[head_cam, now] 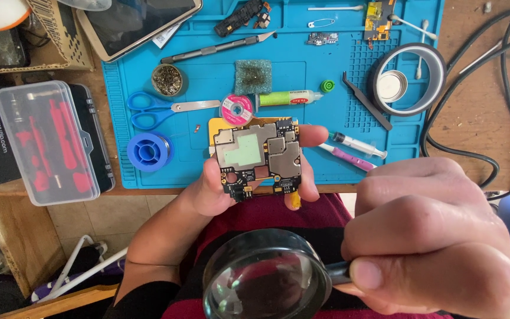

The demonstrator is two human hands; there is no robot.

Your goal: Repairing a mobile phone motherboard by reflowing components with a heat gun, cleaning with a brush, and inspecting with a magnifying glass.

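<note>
My left hand (208, 192) holds a phone circuit board (259, 156) with metal shields, gripped by its edges above the front edge of the blue work mat (326, 159). The fingertips wrap its right side and the thumb sits on its left. Close to the camera, my right hand (438, 236) is closed on the black handle of a round magnifying glass (267, 274), which hovers low over my lap, below the board and not over it.
On the mat lie blue scissors (154, 109), a solder spool (147, 151), a craft knife (219, 46), a flux syringe (287, 97), tape rolls (408, 80), tweezers (366, 100) and small syringes (358, 145). A clear case of red tools (45, 139) sits left. Black cables (491, 106) run right.
</note>
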